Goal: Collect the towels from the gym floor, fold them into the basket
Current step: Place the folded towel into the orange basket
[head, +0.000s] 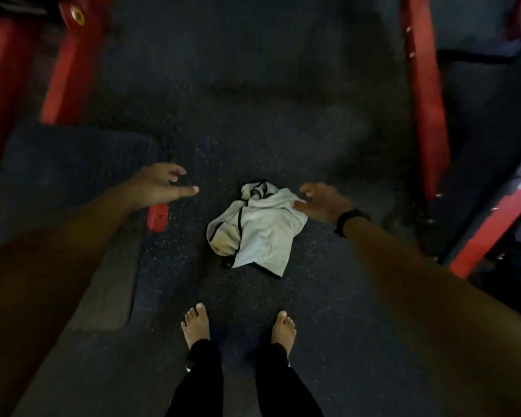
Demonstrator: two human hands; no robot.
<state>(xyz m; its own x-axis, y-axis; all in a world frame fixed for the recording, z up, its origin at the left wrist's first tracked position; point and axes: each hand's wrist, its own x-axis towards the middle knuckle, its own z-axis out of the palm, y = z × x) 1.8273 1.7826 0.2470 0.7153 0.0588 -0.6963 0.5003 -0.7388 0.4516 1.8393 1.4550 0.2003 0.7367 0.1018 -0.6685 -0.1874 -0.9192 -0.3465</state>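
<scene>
— Where's the towel [254, 228]?

— Crumpled on the dark speckled gym floor [328, 311], just ahead of the person's bare feet [196, 325]. Pale cloth with a dark edging, bunched in a heap and not spread flat, so it looks dropped there, not laid out.

— And the hands?

— Both reach down and forward. The right hand [324, 203] is spread, fingers loose and apart, its fingertips at the towel's far right corner; touching or just short of it, I cannot tell from here. It has hold of nothing. The left hand [163, 186] is off to the side, well apart from the cloth, forefinger out and the other fingers lightly bent, and it carries nothing either.

— Why so wide apart?

— My guess is that they mean to come at the heap from both sides and gather it in one scoop, since a bunched cloth lifts badly by one corner. There's a dark band on the right wrist [351, 221].

— Any basket?

— None in sight from this spot. Red machine frames [426, 100] stand on either side, and a dark mat [66, 164] lies to the left.

— Anything written on them?

— A yellow round mark on the red frame up at the left, too blurred to read. No label legible on the towel.
</scene>
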